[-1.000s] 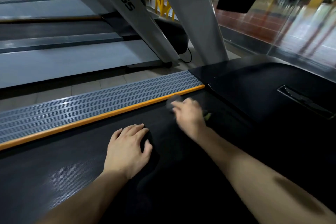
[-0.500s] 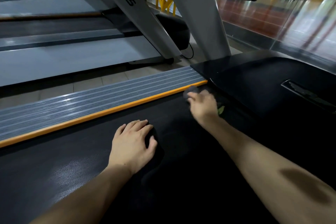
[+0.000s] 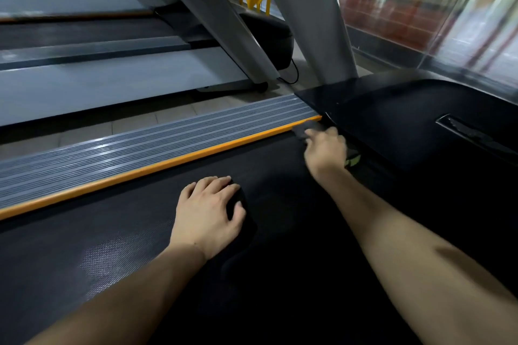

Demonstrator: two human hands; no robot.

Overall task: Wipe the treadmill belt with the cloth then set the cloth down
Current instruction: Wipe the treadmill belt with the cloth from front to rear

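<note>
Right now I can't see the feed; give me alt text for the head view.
The right hand grips a dark cloth at the far end of the black treadmill belt, beside the orange edge strip. The left hand rests flat on the belt.

A matt black treadmill belt [image 3: 126, 235] with a fine woven, rough-looking texture lies beside a ribbed grey side rail [image 3: 140, 148] with a smooth orange edge strip [image 3: 157, 166], while at two o'clock sits a glossy black plastic motor cover [image 3: 406, 120] below smooth silver-grey uprights [image 3: 308, 22].
</note>
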